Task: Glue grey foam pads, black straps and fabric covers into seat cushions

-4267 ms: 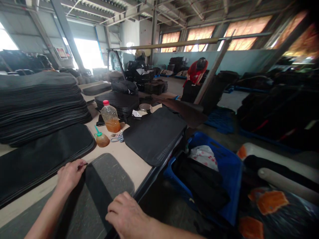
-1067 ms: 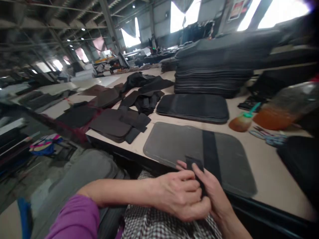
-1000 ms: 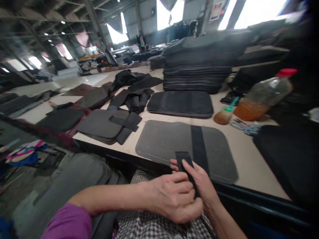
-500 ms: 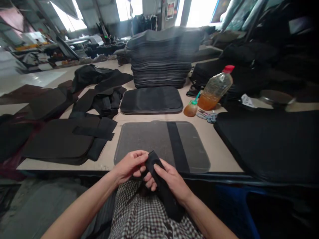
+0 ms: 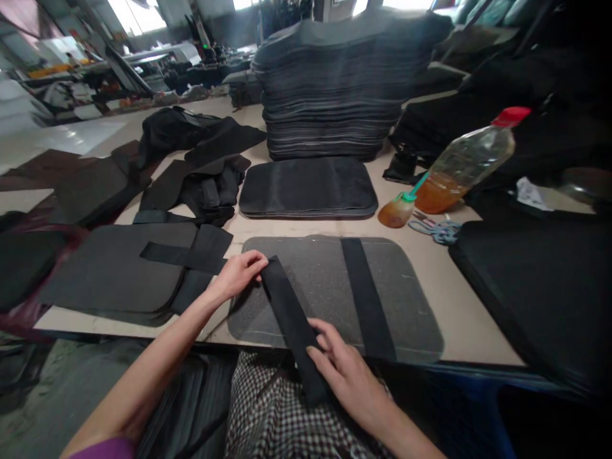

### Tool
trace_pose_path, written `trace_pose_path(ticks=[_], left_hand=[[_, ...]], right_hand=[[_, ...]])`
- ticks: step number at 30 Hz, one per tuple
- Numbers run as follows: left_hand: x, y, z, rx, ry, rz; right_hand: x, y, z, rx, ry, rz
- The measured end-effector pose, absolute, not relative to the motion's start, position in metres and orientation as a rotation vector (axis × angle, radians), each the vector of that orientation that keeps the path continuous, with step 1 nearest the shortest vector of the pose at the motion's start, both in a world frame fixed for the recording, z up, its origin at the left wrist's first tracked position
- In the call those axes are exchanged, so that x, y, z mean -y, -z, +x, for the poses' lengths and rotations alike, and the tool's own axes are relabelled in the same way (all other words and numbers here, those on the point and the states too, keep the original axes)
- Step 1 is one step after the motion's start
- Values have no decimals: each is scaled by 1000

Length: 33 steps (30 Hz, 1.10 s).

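A long black strip slants over the left part of a dark grey rounded panel, its lower end hanging past the table edge. My left hand pinches the strip's upper corner. Lower down, my right hand holds the strip between thumb and fingers. Another black strip lies across the panel's right part. Behind the panel is a small pile of black rounded pieces.
A tall stack of dark pads rises at the back. An amber-filled bottle and a small squeeze bottle stand at right, near a large black pile. Grey panels and black scraps lie left.
The strip has moved from near my lap up over the panel and is stretched out straighter. My left hand has moved up and left, and my hands are farther apart. The view has shifted.
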State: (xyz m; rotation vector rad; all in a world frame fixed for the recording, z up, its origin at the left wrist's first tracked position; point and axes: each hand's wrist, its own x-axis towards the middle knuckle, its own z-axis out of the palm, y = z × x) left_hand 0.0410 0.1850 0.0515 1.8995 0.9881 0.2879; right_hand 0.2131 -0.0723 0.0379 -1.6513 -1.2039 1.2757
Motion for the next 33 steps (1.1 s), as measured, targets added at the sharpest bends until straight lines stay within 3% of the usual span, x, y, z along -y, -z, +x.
trace_pose_path(ticks=[3, 9, 26, 33], left_hand=[[-216, -43, 53, -936, -320, 2307], [-253, -25, 85, -840, -300, 2738], [-272, -16, 104, -793, -180, 2880], [-273, -16, 105, -652, -142, 3128]], right_hand=[[59, -34, 205, 1224, -1179, -1647], [28, -32, 187, 1073, -1469, -1420], [14, -22, 181, 1047, -1512, -1411], [10, 10, 186, 1000, -1640, -1470]])
